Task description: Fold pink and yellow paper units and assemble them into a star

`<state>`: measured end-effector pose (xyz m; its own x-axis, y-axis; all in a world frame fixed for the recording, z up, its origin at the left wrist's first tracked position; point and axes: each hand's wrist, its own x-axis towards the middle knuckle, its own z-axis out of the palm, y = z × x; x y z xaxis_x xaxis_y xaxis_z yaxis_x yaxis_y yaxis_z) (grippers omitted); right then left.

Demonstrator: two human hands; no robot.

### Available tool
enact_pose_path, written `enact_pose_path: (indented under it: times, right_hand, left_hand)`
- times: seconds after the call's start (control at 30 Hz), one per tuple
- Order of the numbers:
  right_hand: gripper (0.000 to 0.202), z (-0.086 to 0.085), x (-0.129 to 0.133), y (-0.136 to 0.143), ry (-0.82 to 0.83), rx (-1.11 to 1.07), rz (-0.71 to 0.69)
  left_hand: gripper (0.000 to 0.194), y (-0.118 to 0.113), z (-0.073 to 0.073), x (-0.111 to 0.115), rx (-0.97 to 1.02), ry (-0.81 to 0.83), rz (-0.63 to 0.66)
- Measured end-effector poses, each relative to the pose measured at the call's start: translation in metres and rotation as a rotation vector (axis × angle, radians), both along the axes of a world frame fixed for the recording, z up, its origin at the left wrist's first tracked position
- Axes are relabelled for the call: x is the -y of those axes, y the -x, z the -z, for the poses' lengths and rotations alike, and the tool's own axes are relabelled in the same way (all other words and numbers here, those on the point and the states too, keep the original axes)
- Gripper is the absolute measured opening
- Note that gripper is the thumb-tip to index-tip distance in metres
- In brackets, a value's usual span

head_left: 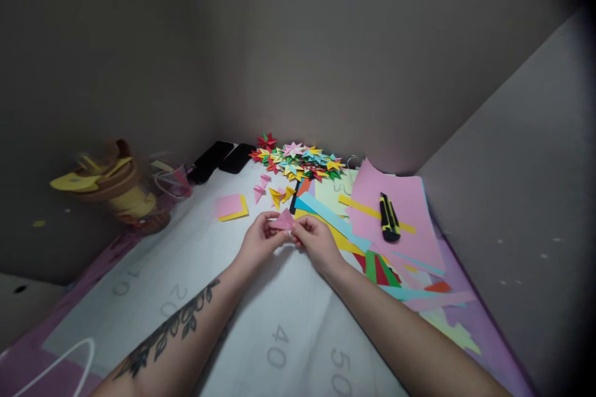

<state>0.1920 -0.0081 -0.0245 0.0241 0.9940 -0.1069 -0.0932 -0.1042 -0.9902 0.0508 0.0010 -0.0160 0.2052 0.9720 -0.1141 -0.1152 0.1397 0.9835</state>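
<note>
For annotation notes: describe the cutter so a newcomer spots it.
At the right of the table lies a large pink sheet. The cutter lies on it, across a yellow strip. Its thick black-and-yellow body stands out from the flat paper around it.

Random desk-edge clutter, mostly over on the left side
So there's a chunky yellow and brown cup (133, 195) at the far left, kinda blurry, with a see-through container (176, 181) showing some pink just beside it. Next along, a black phone-looking slab (212, 161) and a smaller dark slab (238, 158) lie side by side near the grey wall (298, 43). A white cord (89, 363) loops in the bottom left corner. Underneath it all, a whitish sheet (153, 254) printed with 10, 20, 40 and 50 sits on a purple cover (28, 369).
</note>
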Motion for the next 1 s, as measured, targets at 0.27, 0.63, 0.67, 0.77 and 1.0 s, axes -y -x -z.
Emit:
enact_pose_path:
  times: [0.27, 0.63, 0.67, 0.77, 1.0]
  right_hand:
    - [0.033, -0.001, 0.005, 0.003, 0.021, 0.077, -0.081]
    - [0.03, 0.004, -0.003, -0.009, -0.057, 0.134, 0.024]
    - [0.03, 0.004, -0.002, -0.009, -0.073, 0.125, 0.034]
    - [0.019, 0.001, 0.0, -0.008, -0.183, 0.074, 0.043]
    - [0.026, -0.002, 0.002, -0.007, -0.507, 0.378, -0.099]
  left_hand:
    - [0.039, 0.004, 0.003, -0.004, -0.025, -0.048, -0.058]
    - [0.034, 0.008, -0.005, -0.003, -0.113, 0.029, 0.089]
    - [0.032, 0.008, -0.004, -0.003, -0.109, 0.027, 0.087]
    - [0.031, 0.008, 0.0, -0.004, -0.071, 0.029, 0.031]
    - [0.035, 0.009, -0.003, -0.005, 0.042, 0.077, -0.033]
